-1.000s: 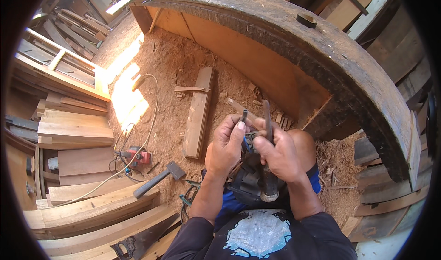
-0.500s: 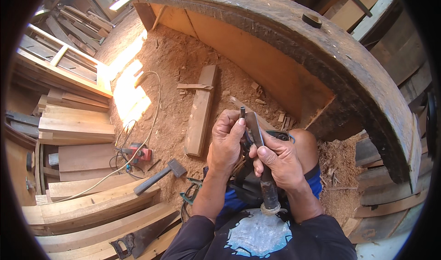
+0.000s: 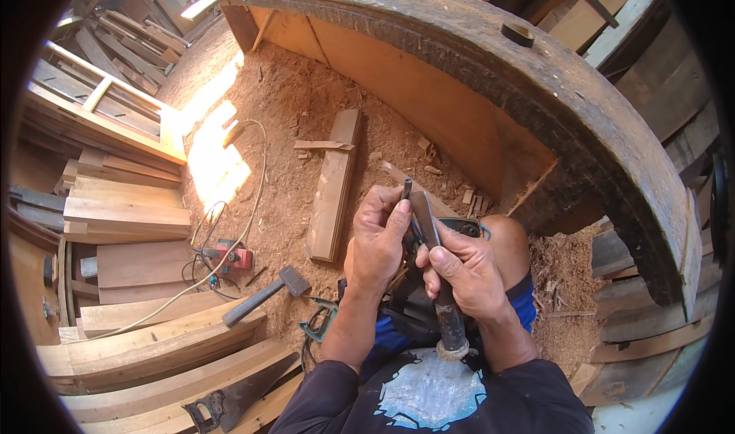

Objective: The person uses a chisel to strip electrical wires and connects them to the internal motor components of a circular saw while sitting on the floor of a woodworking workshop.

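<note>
My right hand [image 3: 476,275] is closed round a chisel [image 3: 450,320], its dark, worn handle pointing back toward my chest with a frayed pale end. The steel blade slants up and away from the fingers. Close beside the blade, my left hand [image 3: 378,239] pinches a slim dark rod-like piece [image 3: 406,190] between thumb and fingers. Its tip shows above the thumb; the lower part is hidden among the hands and the dark things behind them. I cannot tell whether it touches the blade.
A thick curved wooden slab [image 3: 490,47] arches ahead and right, with a dark ring [image 3: 517,34] on it. A plank [image 3: 334,189], a mallet-like hammer [image 3: 268,294] and a red power tool [image 3: 233,255] with cords lie left on sawdust. A handsaw [image 3: 233,403] rests on stacked boards.
The dark piece in my left hand has tilted slightly, and the fingers have shifted a little. My right hand keeps its hold on the chisel almost unmoved.
</note>
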{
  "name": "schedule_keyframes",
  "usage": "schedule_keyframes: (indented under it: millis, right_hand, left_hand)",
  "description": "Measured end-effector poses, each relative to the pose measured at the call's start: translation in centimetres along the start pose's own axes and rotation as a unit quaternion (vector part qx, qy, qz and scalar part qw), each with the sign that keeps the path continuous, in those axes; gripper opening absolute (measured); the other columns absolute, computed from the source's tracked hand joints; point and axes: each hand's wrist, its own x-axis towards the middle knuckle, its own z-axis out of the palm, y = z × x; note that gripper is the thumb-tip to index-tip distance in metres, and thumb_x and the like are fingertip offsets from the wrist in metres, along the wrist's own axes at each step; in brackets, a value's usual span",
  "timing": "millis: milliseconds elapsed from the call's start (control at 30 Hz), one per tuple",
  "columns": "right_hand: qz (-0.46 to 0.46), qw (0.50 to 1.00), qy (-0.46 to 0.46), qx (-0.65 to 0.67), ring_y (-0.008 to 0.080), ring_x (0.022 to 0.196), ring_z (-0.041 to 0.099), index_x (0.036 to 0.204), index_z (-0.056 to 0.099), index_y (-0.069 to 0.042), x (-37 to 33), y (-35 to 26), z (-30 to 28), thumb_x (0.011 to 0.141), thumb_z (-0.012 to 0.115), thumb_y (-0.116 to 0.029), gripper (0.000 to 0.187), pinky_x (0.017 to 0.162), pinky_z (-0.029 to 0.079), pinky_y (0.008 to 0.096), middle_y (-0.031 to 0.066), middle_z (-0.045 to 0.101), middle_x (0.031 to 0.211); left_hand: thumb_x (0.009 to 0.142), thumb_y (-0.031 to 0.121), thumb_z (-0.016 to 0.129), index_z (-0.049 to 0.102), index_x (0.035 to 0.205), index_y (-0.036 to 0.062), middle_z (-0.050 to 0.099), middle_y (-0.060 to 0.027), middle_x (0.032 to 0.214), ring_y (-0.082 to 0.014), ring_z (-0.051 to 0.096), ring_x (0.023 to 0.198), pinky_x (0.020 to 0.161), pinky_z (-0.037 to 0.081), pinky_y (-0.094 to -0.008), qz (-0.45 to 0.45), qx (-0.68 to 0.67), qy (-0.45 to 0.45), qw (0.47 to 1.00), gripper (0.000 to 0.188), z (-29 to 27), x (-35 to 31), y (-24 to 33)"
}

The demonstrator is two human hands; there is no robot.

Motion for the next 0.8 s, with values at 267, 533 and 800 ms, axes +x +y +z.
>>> schedule_keyframes:
  millis: [267,533,800]
  right_hand:
    - [0.006,0.998,0.012,0.054,0.0047,0.063,0.053,0.151,0.04,-0.005,-0.2,0.4,0.5,0.104,0.055,-0.016,0.051,0.059,0.049,0.0207,0.0017,0.061,0.091]
    - [-0.019,0.993,0.024,0.116,0.0067,0.063,0.053,0.147,0.043,-0.001,-0.4,0.9,1.6,0.104,0.055,-0.019,0.048,0.057,0.05,0.0225,0.004,0.061,0.092]
    - [-0.04,0.987,0.028,0.15,0.0066,0.062,0.052,0.143,0.047,0.001,-0.5,0.0,1.5,0.103,0.056,-0.02,0.046,0.055,0.05,0.0234,0.0052,0.06,0.093]
  left_hand:
    - [0.099,0.001,0.054,0.058,0.113,0.0006,0.065,-0.0035,0.098,-0.0065,0.058,0.085,0.077,0.049,-0.0234,0.096,0.145,0.006,0.985,0.014,0.5,-0.2,0.3]
    - [0.097,-0.002,0.054,0.057,0.113,0.0003,0.061,-0.0033,0.097,-0.0077,0.056,0.084,0.076,0.049,-0.0241,0.16,0.183,0.016,0.97,0.017,0.8,-0.1,0.5]
    - [0.092,-0.004,0.058,0.059,0.106,-0.0006,0.059,-0.0075,0.084,-0.0134,0.057,0.073,0.066,0.047,-0.0278,0.22,0.258,-0.011,0.941,0.015,0.6,1.0,0.6]
